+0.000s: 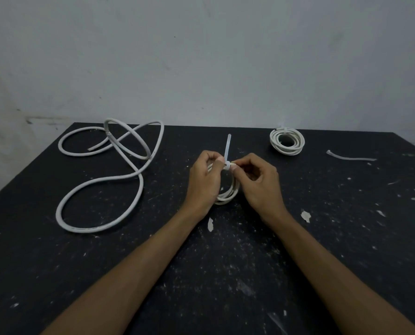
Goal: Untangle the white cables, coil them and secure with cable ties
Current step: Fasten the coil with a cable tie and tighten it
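A small coil of white cable (pixel 228 194) stands on edge at the table's middle, held between both hands. My left hand (pixel 202 182) grips the coil's top from the left. My right hand (pixel 258 181) pinches the head of a translucent cable tie (pixel 227 148) wrapped round the coil's top; the tie's free tail sticks straight up. A thick white cable (pixel 119 180) lies loose in wide loops at the left. A finished coil (pixel 287 141) with a tie on it lies at the back right.
A spare cable tie (pixel 350 157) lies flat at the far right. The black table (pixel 225 274) is flecked with white paint chips and scraps. A pale wall rises behind the table's far edge.
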